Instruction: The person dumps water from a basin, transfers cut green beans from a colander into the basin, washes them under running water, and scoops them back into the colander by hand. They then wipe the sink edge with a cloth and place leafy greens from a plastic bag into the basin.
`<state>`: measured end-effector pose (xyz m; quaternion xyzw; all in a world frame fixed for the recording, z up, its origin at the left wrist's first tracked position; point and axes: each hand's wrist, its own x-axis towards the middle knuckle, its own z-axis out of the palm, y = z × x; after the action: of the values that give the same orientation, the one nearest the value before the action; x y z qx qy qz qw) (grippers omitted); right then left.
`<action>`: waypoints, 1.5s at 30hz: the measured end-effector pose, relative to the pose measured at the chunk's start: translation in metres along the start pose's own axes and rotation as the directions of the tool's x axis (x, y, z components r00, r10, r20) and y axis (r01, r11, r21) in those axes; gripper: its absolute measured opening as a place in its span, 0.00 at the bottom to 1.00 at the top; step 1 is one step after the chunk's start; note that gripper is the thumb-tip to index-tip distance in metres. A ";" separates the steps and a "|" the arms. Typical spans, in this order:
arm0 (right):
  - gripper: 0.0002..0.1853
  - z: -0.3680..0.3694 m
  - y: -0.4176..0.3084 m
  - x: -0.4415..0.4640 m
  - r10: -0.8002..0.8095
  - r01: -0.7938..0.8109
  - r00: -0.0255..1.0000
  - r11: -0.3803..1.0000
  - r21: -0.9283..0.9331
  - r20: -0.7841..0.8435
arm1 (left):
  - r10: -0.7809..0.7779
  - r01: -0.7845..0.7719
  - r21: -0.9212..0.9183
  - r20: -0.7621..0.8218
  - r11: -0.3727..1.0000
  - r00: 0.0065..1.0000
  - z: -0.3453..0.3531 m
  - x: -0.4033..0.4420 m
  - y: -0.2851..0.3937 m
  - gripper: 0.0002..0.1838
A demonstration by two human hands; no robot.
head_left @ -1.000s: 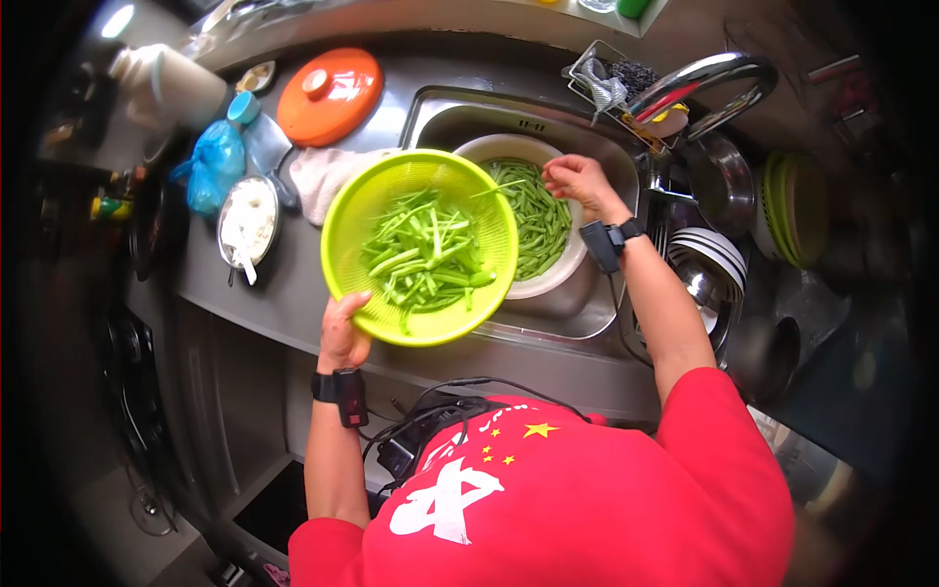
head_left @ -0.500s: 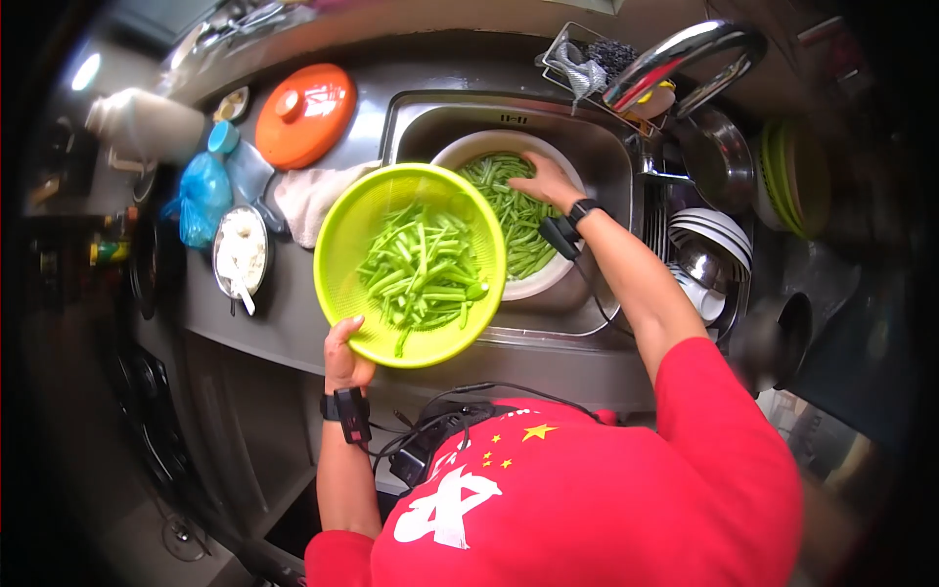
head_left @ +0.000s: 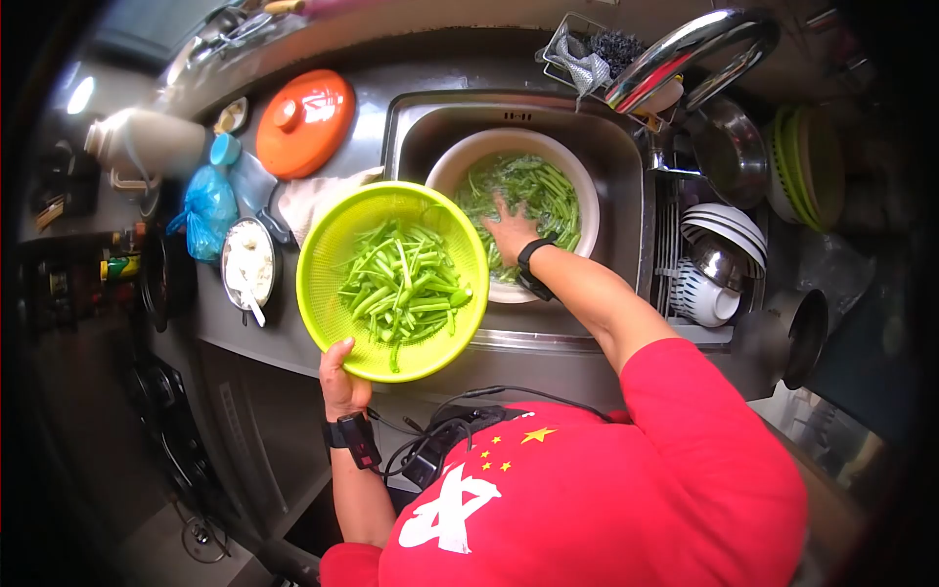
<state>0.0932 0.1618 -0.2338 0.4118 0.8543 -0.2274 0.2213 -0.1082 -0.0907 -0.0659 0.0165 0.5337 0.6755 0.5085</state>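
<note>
My left hand [head_left: 344,382] grips the near rim of a yellow-green colander [head_left: 318,245], thumb on top of the rim. Inside the colander lies a heap of cut green vegetable stems [head_left: 401,284]. To its right, a pale round basin [head_left: 590,210] stands in the sink, holding water and more green stems [head_left: 548,191]. My right hand [head_left: 511,235] reaches into this basin with fingers spread among the wet stems; the fingertips are partly under water. Both wrists wear black bands with small devices.
Around the basin is a steel sink [head_left: 618,210] with a chrome faucet [head_left: 675,59] above. A rack of bowls [head_left: 724,240] stands right. On the left counter are an orange lid [head_left: 305,122], a blue plastic bag [head_left: 207,210], a cloth [head_left: 313,205] and a dish of white food [head_left: 246,259].
My right hand has moved down and left within the basin, and the water and stems there are stirred. The colander, still in my left hand, has shifted slightly left and down.
</note>
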 end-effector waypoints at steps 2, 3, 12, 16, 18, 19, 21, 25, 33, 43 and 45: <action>0.45 0.038 0.029 0.032 -0.040 0.050 0.991 0.996 0.076 -0.129 | 0.030 -0.030 0.012 0.008 0.999 1.000 0.003 0.002 -0.001 0.24; 0.42 0.049 0.038 0.042 -0.060 0.082 0.980 0.990 0.110 -0.192 | 0.040 -0.040 0.016 0.002 0.999 0.999 0.005 0.002 -0.001 0.24; 0.37 -0.018 0.074 -0.004 0.035 0.261 0.896 0.766 0.588 -0.443 | 0.062 -0.063 0.073 0.022 0.995 0.998 0.009 0.000 -0.001 0.26; 0.31 -0.069 0.070 -0.036 0.067 0.272 0.912 0.640 0.719 -0.405 | 0.076 -0.078 0.083 0.026 0.993 0.997 0.027 -0.001 0.000 0.27; 0.30 -0.068 0.079 -0.030 0.046 0.325 0.895 0.613 0.720 -0.443 | 0.071 -0.075 0.100 0.035 0.992 0.997 0.029 0.000 0.000 0.27; 0.29 -0.068 0.081 -0.028 0.037 0.350 0.886 0.600 0.719 -0.462 | 0.068 -0.072 0.108 0.041 0.991 0.997 0.030 0.002 0.000 0.27; 0.28 -0.093 0.071 -0.047 -0.005 0.408 0.876 0.539 0.737 -0.482 | 0.056 -0.063 0.111 0.063 0.992 0.996 0.029 0.006 -0.001 0.27; 0.25 -0.136 0.046 -0.084 -0.134 0.568 0.785 0.548 0.615 -0.605 | 0.053 -0.064 0.106 0.106 0.992 0.993 0.038 0.013 -0.004 0.30; 0.32 -0.145 -0.039 -0.110 -0.351 0.680 0.718 0.542 0.494 -0.602 | -0.039 0.023 0.101 0.164 0.995 0.986 0.059 0.024 -0.014 0.29; 0.32 -0.147 -0.038 -0.134 -0.447 0.593 0.771 0.762 0.259 -0.453 | -0.107 0.110 -0.009 0.158 0.994 0.982 0.044 0.022 -0.025 0.32; 0.29 -0.141 -0.030 -0.129 -0.445 0.544 0.824 0.793 0.275 -0.349 | -0.088 0.094 -0.033 0.158 0.995 0.984 0.042 0.022 -0.028 0.32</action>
<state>0.1142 0.1475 -0.0427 0.2317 0.8971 -0.3737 -0.0434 -0.0765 -0.0477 -0.0798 0.0348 0.4788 0.6587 0.5793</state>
